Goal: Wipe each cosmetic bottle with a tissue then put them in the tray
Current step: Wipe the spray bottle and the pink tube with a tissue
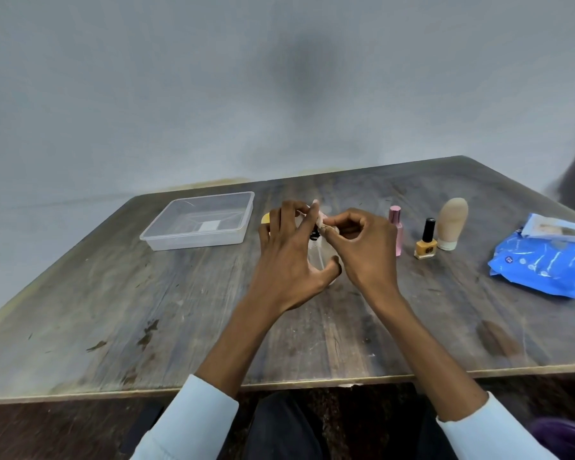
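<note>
Both hands [326, 247] hide a clear bottle [316, 257]; tray [193, 242] left, pink bottle [397, 232] right.

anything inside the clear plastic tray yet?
No bottles in the clear rectangular plastic tray; only a pale square patch shows at its floor, whether inside or underneath is unclear. Nothing covers it.

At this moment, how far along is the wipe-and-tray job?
Nothing is finished: the tray holds no bottles. In hand: the left hand grips a clear bottle while the right hand pinches a tissue at its top. Left: pink bottle, nail polish, beige bottle.
</note>
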